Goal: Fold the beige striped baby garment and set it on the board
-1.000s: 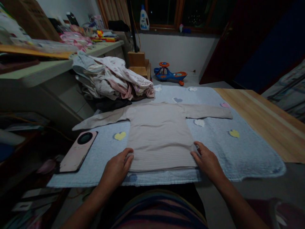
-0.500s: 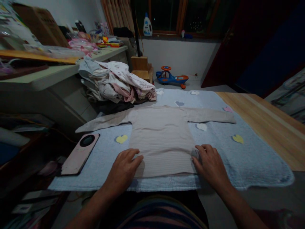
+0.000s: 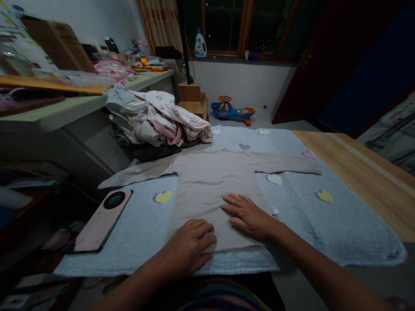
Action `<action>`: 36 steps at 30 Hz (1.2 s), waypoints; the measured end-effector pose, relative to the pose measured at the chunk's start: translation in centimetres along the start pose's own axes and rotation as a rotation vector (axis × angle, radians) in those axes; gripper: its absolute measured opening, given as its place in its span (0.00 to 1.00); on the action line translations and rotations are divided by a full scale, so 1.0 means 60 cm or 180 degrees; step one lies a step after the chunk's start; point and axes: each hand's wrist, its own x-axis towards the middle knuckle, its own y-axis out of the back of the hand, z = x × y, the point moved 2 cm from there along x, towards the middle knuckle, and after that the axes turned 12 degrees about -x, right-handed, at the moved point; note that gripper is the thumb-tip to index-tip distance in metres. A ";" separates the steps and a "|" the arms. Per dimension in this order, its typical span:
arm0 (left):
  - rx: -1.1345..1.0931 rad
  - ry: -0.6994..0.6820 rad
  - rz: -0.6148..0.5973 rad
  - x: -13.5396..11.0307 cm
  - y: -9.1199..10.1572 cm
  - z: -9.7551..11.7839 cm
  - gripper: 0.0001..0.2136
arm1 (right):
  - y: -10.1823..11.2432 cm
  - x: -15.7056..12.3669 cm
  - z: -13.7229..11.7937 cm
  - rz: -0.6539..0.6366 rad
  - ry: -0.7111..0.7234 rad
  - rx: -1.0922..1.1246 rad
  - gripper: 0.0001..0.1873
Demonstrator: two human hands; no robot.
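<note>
A light, finely striped long-sleeved shirt [image 3: 207,185] lies spread flat, its sleeves stretched out to both sides and its hem toward me. Beneath it is a pale blue blanket [image 3: 298,224] with heart patches. My left hand [image 3: 194,244] rests on the lower left part of the shirt, fingers loosely bent and apart, holding nothing. Over the shirt's middle right, my right hand [image 3: 244,214] lies flat with its fingers spread. A small white tag [image 3: 274,211] sticks out at the shirt's right side seam.
A pink phone [image 3: 100,222] with a round camera lies at the blanket's left edge. Behind it stands a heap of clothes [image 3: 158,114] beside a cluttered desk [image 3: 78,101]. Bare wooden tabletop [image 3: 353,168] shows on the right. A blue ride-on toy [image 3: 231,111] stands on the floor beyond.
My right hand has moved left from the shirt's right edge onto its middle. My left hand has shifted right and toward me, onto the lower part. The view has tilted slightly up.
</note>
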 end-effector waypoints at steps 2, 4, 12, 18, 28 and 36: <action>0.0012 0.0019 -0.0110 0.010 0.007 0.005 0.14 | 0.005 0.006 0.034 0.0127 -0.0131 -0.0019 0.27; 0.0063 0.0047 -0.0263 0.022 0.013 0.012 0.12 | 0.005 0.018 0.064 0.0240 -0.0272 -0.0112 0.27; 0.0613 -0.0250 -0.0425 0.066 0.002 0.046 0.18 | -0.018 0.048 0.088 0.0417 -0.0565 -0.0482 0.30; 0.0869 -0.0450 -0.0199 0.100 -0.039 0.066 0.11 | -0.016 0.046 0.082 0.0428 -0.0617 -0.0540 0.30; 0.0195 -0.0502 -0.0190 0.102 -0.062 0.045 0.07 | -0.005 0.041 0.060 0.0234 -0.0481 -0.0455 0.30; 0.0064 -0.0563 -0.0318 0.103 -0.057 0.045 0.08 | 0.002 0.048 0.120 0.0273 -0.0568 -0.0993 0.31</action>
